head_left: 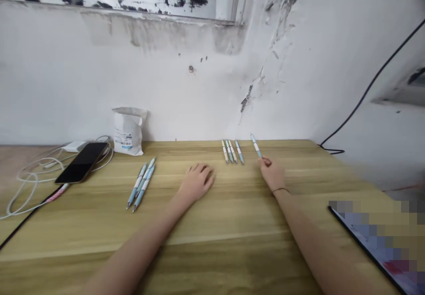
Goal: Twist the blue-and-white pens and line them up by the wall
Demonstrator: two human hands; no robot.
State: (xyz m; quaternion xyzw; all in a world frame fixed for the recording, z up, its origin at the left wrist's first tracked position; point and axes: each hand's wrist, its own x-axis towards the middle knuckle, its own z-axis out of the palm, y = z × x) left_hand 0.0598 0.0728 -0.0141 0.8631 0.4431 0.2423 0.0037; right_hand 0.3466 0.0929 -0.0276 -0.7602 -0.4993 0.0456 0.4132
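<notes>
My right hand (272, 174), with a thin dark band at its wrist, pinches the lower end of a light blue and white pen (255, 144). That pen points up toward the wall. Just left of it lies a row of several pens (229, 151), cream, green and blue, side by side near the table's back edge. My left hand (197, 181) rests palm down on the wood, fingers slightly bent and apart, holding nothing. Farther left is a loose pile of pens (141, 185), blue and green with white grips, some overlapping.
A white packet (128, 131) stands against the wall at the back left. Beside it a dark phone (81, 162) lies among white cables (33, 178). A black-edged flat object (365, 246), partly pixelated, lies at the right. The wooden table (212, 237) meets a stained wall.
</notes>
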